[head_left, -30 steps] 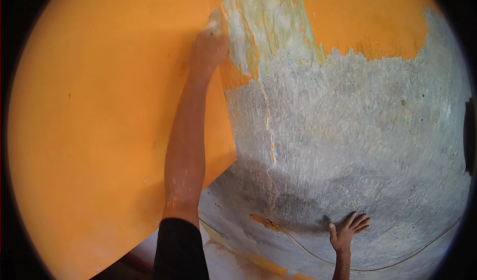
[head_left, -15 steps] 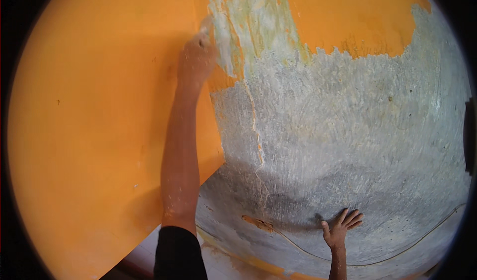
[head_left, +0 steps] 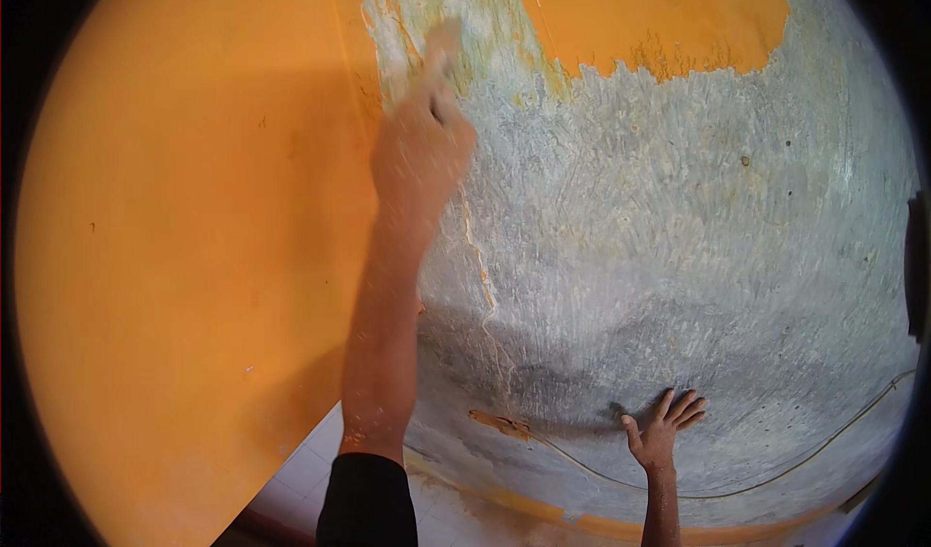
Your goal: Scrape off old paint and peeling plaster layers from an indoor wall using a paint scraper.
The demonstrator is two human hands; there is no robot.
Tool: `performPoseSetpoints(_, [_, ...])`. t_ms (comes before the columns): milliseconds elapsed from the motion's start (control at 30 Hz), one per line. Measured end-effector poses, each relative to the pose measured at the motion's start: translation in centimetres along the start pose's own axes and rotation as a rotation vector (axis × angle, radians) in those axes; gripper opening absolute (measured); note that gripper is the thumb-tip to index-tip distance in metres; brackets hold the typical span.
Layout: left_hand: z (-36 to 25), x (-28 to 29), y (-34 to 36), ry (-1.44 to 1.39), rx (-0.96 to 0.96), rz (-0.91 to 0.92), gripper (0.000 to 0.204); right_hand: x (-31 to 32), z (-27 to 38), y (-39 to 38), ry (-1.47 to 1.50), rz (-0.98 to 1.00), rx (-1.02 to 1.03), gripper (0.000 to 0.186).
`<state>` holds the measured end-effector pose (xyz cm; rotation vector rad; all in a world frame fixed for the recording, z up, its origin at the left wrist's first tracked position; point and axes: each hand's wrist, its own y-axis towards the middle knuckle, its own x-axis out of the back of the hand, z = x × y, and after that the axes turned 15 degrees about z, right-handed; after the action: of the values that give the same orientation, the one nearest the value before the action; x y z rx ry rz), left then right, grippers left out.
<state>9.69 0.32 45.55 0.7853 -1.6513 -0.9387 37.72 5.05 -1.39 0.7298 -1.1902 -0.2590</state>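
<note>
My left hand (head_left: 424, 149) is raised against the upper part of the wall, its fingers curled closed. A blurred, pale brownish tip (head_left: 443, 48) sticks up from it; motion smear hides whether this is a tool or a finger. It lies over a streaky patch (head_left: 499, 33) of pale green and white, where orange paint has come off. Pale flecks dot the forearm. Lower right, my right hand (head_left: 656, 437) rests with fingers spread on the bare grey wall (head_left: 621, 237), holding nothing.
Smooth orange wall (head_left: 194, 208) fills the left, meeting the grey wall at a corner. Orange paint (head_left: 659, 14) with a ragged edge remains above. A thin crack (head_left: 482, 266) runs downward. Below, a cable (head_left: 786, 484) leaves a broken orange-brown spot (head_left: 499, 423). Pale floor tiles (head_left: 305, 469) show beneath.
My left hand has moved right and a little down, from the corner onto the grey and greenish patch. The view has shifted slightly. My right hand stays on the wall.
</note>
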Motion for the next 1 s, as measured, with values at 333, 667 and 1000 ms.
performPoseSetpoints(333, [-2.4,-11.3,-21.5,-0.427,0.199,0.221,0.041,-0.4,-0.6,-0.5,0.107,0.013,-0.070,0.098])
performPoseSetpoints(667, [-4.6,-14.6,-26.5,-0.719,0.259,0.319,0.051,8.6,12.1,0.2,0.939,0.331,0.150,0.084])
performPoseSetpoints(1000, [-6.8,-14.1,-26.0,-0.919,0.117,0.411,0.055,12.7,12.0,7.3,0.436,0.026,0.087,0.074])
